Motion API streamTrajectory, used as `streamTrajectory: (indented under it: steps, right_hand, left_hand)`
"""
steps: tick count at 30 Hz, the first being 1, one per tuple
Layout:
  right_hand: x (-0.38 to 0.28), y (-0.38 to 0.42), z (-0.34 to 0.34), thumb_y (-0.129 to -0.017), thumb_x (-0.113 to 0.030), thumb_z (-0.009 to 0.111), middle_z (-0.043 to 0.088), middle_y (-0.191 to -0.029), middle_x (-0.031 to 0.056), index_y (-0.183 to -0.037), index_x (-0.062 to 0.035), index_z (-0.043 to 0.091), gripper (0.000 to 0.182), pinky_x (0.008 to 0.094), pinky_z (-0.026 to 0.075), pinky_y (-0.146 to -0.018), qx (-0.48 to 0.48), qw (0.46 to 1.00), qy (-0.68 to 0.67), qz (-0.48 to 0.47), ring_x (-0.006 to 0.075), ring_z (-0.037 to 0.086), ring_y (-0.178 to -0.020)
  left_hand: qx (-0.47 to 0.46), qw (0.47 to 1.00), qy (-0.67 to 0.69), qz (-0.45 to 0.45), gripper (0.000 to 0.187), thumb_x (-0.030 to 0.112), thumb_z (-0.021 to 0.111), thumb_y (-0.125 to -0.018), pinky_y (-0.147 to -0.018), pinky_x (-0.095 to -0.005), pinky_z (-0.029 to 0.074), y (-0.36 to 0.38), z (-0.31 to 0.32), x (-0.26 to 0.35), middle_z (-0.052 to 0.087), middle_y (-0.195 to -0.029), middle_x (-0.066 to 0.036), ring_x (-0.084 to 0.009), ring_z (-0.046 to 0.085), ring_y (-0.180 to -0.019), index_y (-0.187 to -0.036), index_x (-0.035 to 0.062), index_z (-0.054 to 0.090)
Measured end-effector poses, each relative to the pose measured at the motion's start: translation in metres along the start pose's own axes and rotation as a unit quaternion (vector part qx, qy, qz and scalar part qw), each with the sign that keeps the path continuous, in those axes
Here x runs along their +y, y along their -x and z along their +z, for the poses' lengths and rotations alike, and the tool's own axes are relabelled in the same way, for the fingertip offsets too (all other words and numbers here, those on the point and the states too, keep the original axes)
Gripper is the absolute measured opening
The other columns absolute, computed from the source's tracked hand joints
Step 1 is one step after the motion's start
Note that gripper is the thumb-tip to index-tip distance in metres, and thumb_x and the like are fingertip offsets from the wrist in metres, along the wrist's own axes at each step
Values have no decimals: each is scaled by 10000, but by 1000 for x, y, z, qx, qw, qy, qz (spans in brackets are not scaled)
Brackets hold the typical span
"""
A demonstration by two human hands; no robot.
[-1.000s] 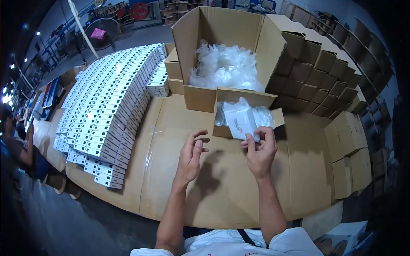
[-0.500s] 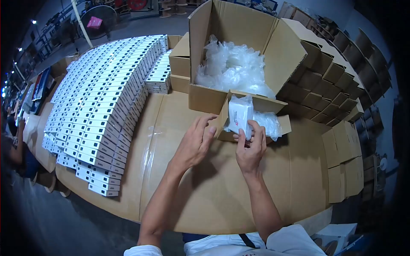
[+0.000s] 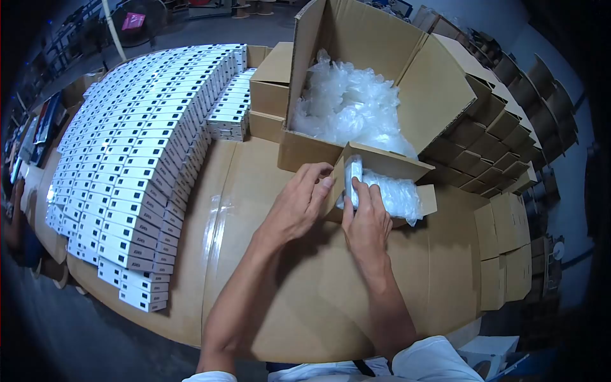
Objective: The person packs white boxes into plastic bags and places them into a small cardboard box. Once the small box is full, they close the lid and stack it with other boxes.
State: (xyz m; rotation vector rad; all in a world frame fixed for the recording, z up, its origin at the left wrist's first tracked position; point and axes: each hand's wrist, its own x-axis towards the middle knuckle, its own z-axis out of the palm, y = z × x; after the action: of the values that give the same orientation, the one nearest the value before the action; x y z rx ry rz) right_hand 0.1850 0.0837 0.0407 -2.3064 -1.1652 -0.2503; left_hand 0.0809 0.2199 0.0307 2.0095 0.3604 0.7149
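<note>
A small open carton [image 3: 388, 167] stands in front of me with its flaps raised. My right hand [image 3: 368, 219] is closed on a slim white box in a clear plastic bag [image 3: 352, 170], held upright at the carton's left end. Next to it in the carton lies clear bubble-like plastic packing [image 3: 393, 194]. At the left side, my left hand [image 3: 296, 202] has its fingers curled against the carton's left flap, thumb and fingertips close together. The lower end of the white box is hidden behind my right hand.
A large carton [image 3: 305, 146] filled with clear plastic packing [image 3: 347, 102] stands behind. To the left are stacked rows of white boxes [image 3: 137, 159]. Folded brown cartons [image 3: 490, 137] are piled at the right, more cartons [image 3: 506, 248] nearer the table's [image 3: 305, 299] right edge.
My right hand has brought the bagged white box down into the carton's left end and turned it edge-on. My left hand has moved onto the left flap.
</note>
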Motion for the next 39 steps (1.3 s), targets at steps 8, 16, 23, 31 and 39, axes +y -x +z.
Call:
streamTrajectory:
  steps: [8, 16, 23, 31, 39]
  right_hand:
    - [26, 18, 15, -893, -456, 698, 303, -1614, 213, -1452, 71, 454, 806, 714, 99, -1171, -109, 983, 96, -109, 414, 189, -1527]
    - [34, 32, -25, -852, -458, 742, 394, -1575, 164, -1456, -13, 492, 791, 712, 73, -1173, -36, 996, -9, -77, 433, 243, -1502]
    - [200, 26, -4, -980, -420, 659, 667, -1110, 188, -1224, 54, 526, 550, 412, 499, -882, 156, 908, -306, 239, 293, 653, -989]
    - [193, 18, -21, -1048, -498, 439, 647, -839, 304, -849, 115, 604, 665, 497, 472, -803, 38, 960, -158, 228, 408, 656, -843]
    - [158, 128, -83, -1065, -357, 459, 605, -761, 351, -752, 122, 596, 588, 571, 444, -712, -16, 963, -172, 207, 521, 621, -779]
  left_hand:
    - [-65, 998, 7, -11, 626, 455, 362, -1081, -1139, -443, 375, -10, 0, -26, 474, -1469, -244, -383, 473, -1368, -1496, -13, 367]
    - [-74, 994, 33, -68, 890, 459, 581, -998, -1152, -473, 372, -5, 39, -21, 319, -1590, -294, -402, 373, -1456, -1592, -43, 147]
    - [-2, 990, -61, -128, 401, 258, 447, -1061, -893, -543, 476, 1, 61, -8, 636, -1113, -341, -506, 599, -1081, -1260, -72, 559]
    - [59, 979, -188, -57, 337, 166, 429, -1030, -740, -561, 505, 52, 56, -12, 653, -905, -319, -482, 648, -814, -939, -84, 635]
    - [46, 989, -64, -127, 453, 174, 641, -934, -937, -374, 544, 124, 4, 52, 692, -1159, -178, -266, 674, -1073, -1322, -47, 565]
